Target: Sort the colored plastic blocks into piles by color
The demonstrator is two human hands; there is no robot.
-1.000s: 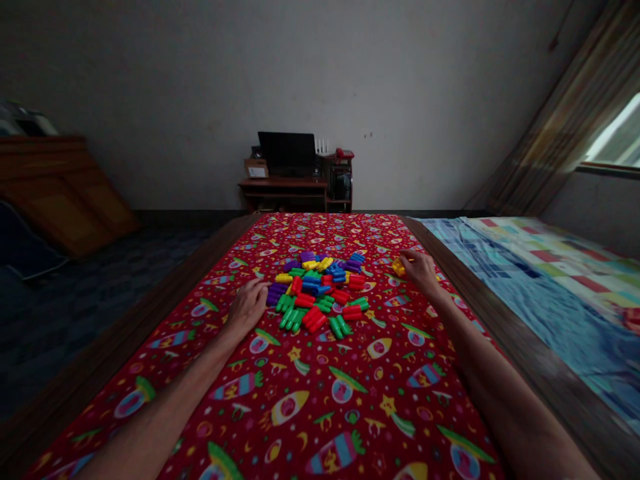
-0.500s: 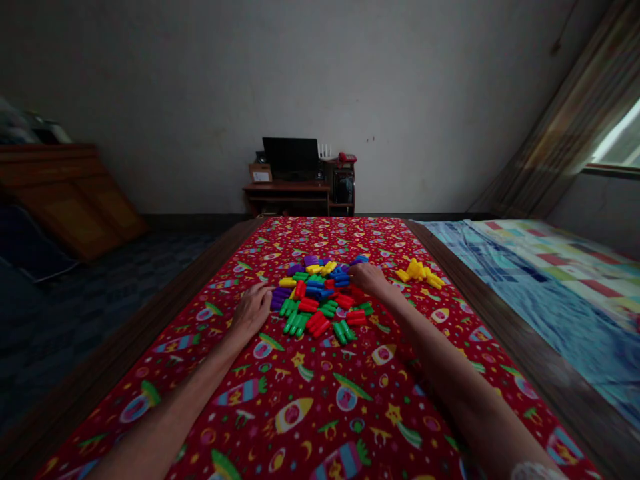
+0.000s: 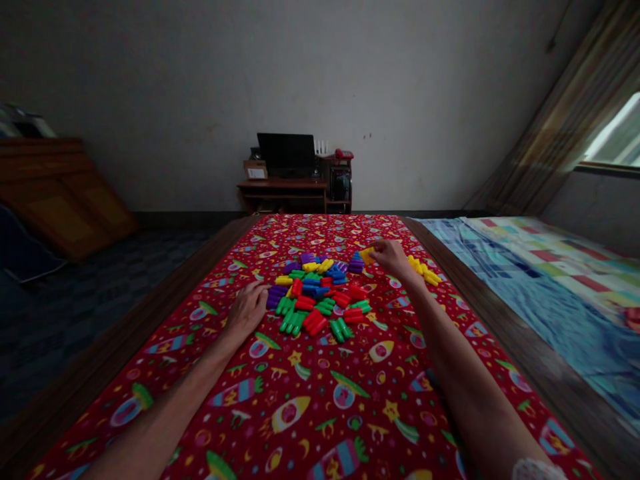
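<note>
My right hand (image 3: 393, 259) pinches a yellow plastic block (image 3: 368, 255) between thumb and fingers, raised just above the far right side of a pile of blocks. The pile mixes red (image 3: 315, 322), green (image 3: 293, 321), blue and purple ridged blocks, with a few yellow ones among them. My left hand (image 3: 246, 308) lies on the cloth at the pile's left edge, fingers extended, close by a purple block (image 3: 276, 297). Whether its fingertips touch that block I cannot tell. A separate cluster of yellow blocks (image 3: 425, 271) sits to the right, partly behind my right wrist.
A red patterned cloth (image 3: 295, 380) covers the long table, whose dark wooden edge (image 3: 505, 320) shows on both sides. To the right is a bed with a blue sheet (image 3: 490, 287). A desk (image 3: 285, 185) with a monitor (image 3: 286, 153) stands against the far wall; a wooden cabinet (image 3: 65, 193) is at left.
My right hand has moved right and slightly up from the pile, and a yellow block now shows in its fingers. My left hand stays by the pile. The view has shifted slightly.
</note>
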